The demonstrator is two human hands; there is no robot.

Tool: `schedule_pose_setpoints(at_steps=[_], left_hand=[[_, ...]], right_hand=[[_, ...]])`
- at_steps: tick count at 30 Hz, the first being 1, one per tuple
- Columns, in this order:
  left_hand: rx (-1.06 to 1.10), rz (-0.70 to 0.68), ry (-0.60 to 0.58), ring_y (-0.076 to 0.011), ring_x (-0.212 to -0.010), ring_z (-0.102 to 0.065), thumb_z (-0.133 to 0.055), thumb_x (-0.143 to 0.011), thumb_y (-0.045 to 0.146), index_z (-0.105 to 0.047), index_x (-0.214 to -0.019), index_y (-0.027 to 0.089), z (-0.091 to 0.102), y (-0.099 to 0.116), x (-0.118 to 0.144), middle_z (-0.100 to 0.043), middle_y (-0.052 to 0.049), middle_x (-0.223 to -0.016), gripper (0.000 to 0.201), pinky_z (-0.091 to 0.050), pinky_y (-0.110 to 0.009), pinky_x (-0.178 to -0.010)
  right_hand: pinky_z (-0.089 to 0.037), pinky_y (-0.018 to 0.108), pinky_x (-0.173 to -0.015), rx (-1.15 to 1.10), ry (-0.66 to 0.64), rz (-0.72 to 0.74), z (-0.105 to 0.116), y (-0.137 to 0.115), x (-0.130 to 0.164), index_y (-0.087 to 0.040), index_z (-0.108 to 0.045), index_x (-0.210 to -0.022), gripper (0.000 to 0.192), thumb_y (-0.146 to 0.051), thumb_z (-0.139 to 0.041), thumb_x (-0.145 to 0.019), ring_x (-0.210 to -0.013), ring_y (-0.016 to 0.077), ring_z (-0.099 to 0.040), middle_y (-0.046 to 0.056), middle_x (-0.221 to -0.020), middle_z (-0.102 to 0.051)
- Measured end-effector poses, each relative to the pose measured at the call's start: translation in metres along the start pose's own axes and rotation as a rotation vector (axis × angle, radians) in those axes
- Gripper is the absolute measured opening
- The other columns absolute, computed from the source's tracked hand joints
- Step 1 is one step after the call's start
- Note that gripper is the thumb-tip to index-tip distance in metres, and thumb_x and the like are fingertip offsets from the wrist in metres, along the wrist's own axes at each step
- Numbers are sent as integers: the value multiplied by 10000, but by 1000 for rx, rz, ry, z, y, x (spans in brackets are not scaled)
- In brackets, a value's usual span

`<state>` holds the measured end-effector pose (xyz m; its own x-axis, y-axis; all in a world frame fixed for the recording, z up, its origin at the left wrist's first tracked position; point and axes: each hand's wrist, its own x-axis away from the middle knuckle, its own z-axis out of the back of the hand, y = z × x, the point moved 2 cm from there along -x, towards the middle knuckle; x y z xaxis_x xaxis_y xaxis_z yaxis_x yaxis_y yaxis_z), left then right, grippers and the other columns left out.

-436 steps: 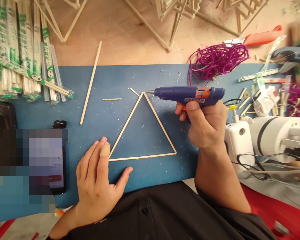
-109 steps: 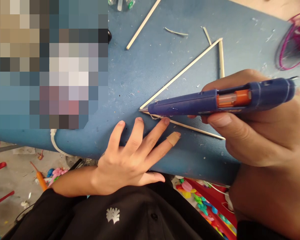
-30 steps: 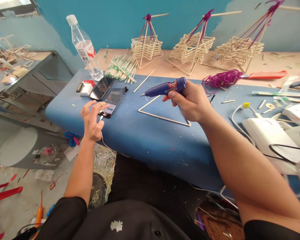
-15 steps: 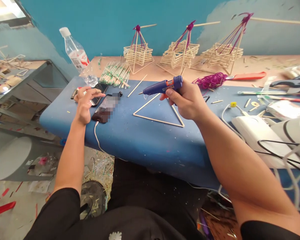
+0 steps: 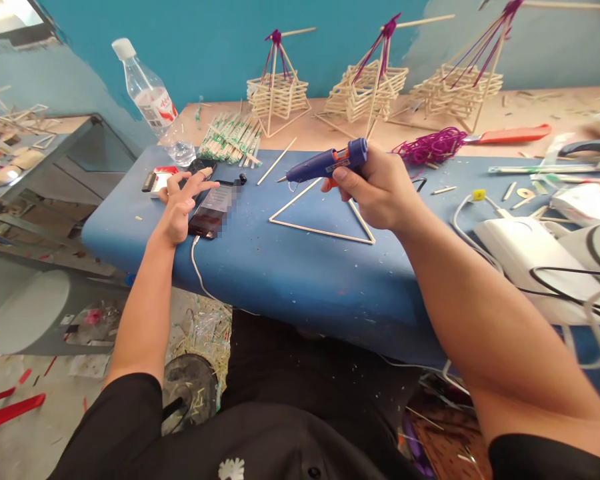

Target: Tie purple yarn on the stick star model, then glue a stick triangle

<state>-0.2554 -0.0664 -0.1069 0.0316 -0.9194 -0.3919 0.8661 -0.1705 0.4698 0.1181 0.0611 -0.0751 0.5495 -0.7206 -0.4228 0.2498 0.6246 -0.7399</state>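
My right hand (image 5: pixel 380 183) is wrapped round a blue hot glue gun (image 5: pixel 325 163), its metal nozzle pointing left above the table. Beneath the gun lies a triangle of thin wooden sticks (image 5: pixel 320 231), part of it hidden by my hand. With fingers spread, my left hand (image 5: pixel 179 212) is over the left edge of a dark phone (image 5: pixel 215 208) that has a white cable plugged in. Whether a fingertip touches the screen I cannot tell. A single loose stick (image 5: pixel 277 161) rests between the phone and the glue gun.
Three stick frames tied with purple string, including one on the left (image 5: pixel 279 97), stand along the back. Wrapped sticks (image 5: pixel 230 139), a water bottle (image 5: pixel 153 100) and a red-and-white box (image 5: pixel 161 181) are at left. Purple string (image 5: pixel 430 145), an orange-handled tool (image 5: pixel 515 135) and a white power strip (image 5: pixel 525 257) lie right.
My left hand has shifted right, from beside the phone to over its edge, uncovering the red-and-white box. The glue gun stays in my right hand over the triangle. The view has tilted slightly.
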Motion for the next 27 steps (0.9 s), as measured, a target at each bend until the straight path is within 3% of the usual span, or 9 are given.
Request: schedule_pose_setpoints(at_steps=[4,9,18,27], left_hand=[[13,-25,-14,-418,-1533,-374,-294,-929,607,-540,-1636,290,1,4,0,-736,-58,-1470,813,-123,-718,-1322],[-27,-10,-52,-451,-1520,-380,-341,-896,580,-559,-1612,310,0,5,-2,-706,-66,-1514,796,-173,-765,-1253],[-19,-14,-68,-455,-1547,-353,-338,-894,606,-532,-1628,315,0,5,-2,-714,-82,-1496,812,-167,-780,-1236],[-1,-54,-31,-463,-1547,-369,-343,-889,625,-599,-1556,288,2,9,0,-750,-113,-1421,790,-137,-804,-1259]], right_hand=[[-521,404,-637,23,0,-2,0,-1,0,-252,-653,-1112,433,-663,-579,-996,-633,189,-614,64,-910,-791],[-500,397,-633,13,-2,2,-1,1,-1,-249,-648,-1100,435,-663,-590,-982,-615,186,-597,72,-897,-785],[-514,409,-663,43,-8,-2,-1,0,-1,-256,-650,-1093,420,-658,-582,-993,-631,197,-620,70,-898,-789],[-556,418,-693,59,-19,5,-2,0,1,-244,-671,-1107,342,-561,-586,-1012,-648,195,-626,69,-909,-797]])
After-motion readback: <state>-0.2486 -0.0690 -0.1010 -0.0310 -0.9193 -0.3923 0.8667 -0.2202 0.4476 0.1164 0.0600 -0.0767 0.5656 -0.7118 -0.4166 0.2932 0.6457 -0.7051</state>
